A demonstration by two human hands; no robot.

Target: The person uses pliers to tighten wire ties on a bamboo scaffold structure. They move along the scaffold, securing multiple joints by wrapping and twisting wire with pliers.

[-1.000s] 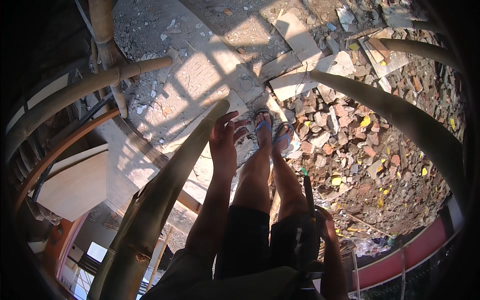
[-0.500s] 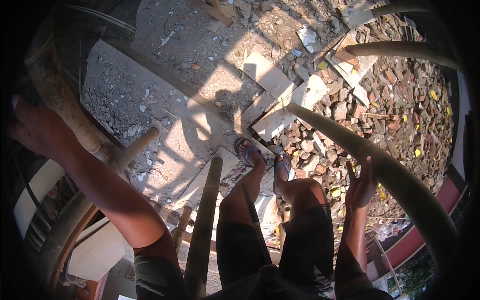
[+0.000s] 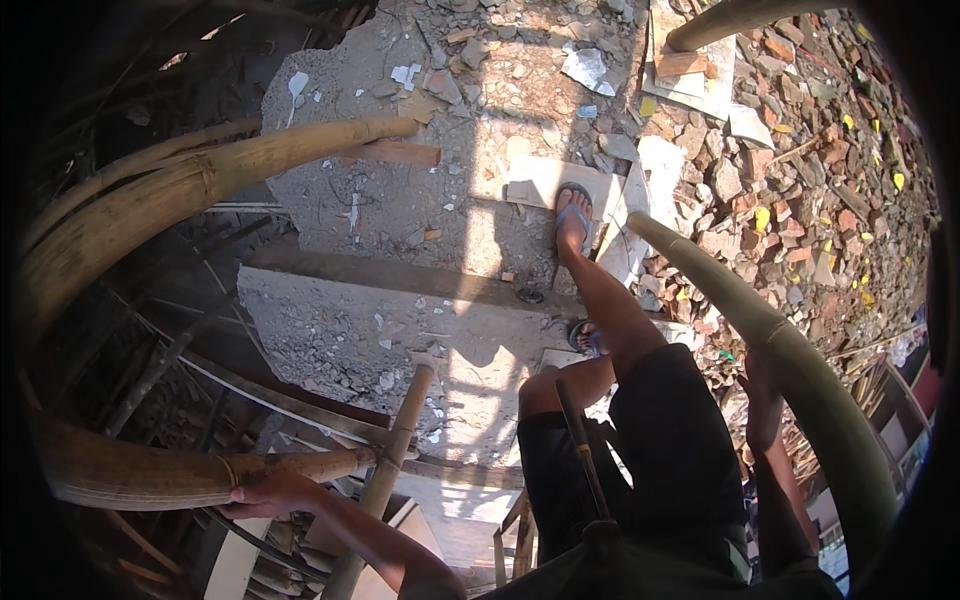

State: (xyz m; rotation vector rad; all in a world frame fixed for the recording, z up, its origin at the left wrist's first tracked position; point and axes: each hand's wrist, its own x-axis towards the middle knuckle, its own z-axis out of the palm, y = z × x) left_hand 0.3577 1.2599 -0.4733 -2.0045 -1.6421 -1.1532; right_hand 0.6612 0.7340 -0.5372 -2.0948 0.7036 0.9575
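Observation:
At the lower left, my left hand (image 3: pixel 272 494) is closed on the lower side of a thick yellow-brown bamboo pole (image 3: pixel 150 466), near where it meets a thinner upright bamboo post (image 3: pixel 400 420). My right hand (image 3: pixel 763 400) is pressed to the inner side of a long greenish bamboo pole (image 3: pixel 735 295). Part of that hand is hidden behind the pole, and its fingers seem bent around it. One sandalled foot (image 3: pixel 572 218) stands forward on a pale board. The other foot (image 3: pixel 586 337) is further back, partly hidden by my leg.
Broken bricks and rubble (image 3: pixel 790 200) cover the right side. A raised concrete ledge (image 3: pixel 380 278) crosses ahead. Another thick bamboo pole (image 3: pixel 230 165) reaches in from the far left. Wooden poles and dark gaps lie below it. A slender dark rod (image 3: pixel 582 445) hangs at my waist.
My view has shifted, and one foot has stepped forward onto the board. My left hand has come down onto the bamboo pole. My right hand, earlier with fingers spread, now meets the greenish pole.

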